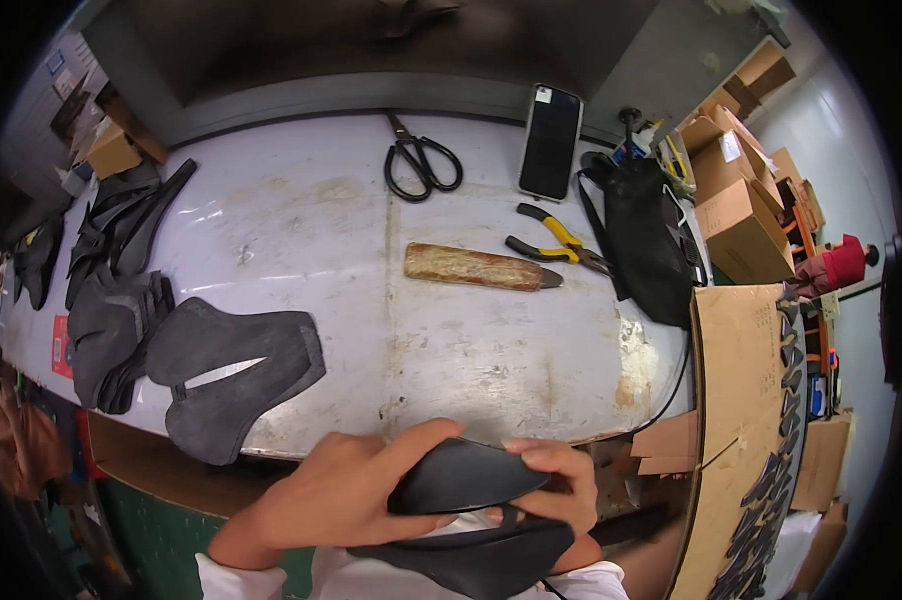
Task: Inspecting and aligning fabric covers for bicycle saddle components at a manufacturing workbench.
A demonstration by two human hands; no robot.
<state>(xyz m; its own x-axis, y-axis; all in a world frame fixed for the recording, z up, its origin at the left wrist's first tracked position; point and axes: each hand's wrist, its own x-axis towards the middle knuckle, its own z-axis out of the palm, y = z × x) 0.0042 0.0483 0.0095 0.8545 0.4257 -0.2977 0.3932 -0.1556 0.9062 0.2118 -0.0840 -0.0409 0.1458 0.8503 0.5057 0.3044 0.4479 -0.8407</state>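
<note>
Close to my body, in front of the table's near edge, I hold a black shoe upper [471, 474] between both hands. My left hand [336, 490] grips its left side, thumb along the top edge and fingers beneath. At the right end my right hand [563, 480] pinches it, the thumb on the upper edge. The lower part of the upper hangs toward my lap, with a gap between the two parts. On the table to the left lies a flat dark grey upper piece [293, 345] with a slit, beside a stack of similar pieces [111, 335].
Scissors [423, 168], a worn-handled pointed tool [476, 267], yellow-black pliers [561, 240], a phone [551, 142] and a black pouch [651, 235] lie on the white table [351, 230]. More dark pieces [131, 225] sit far left. Cardboard boxes [741, 225] and a person [839, 268] are at right.
</note>
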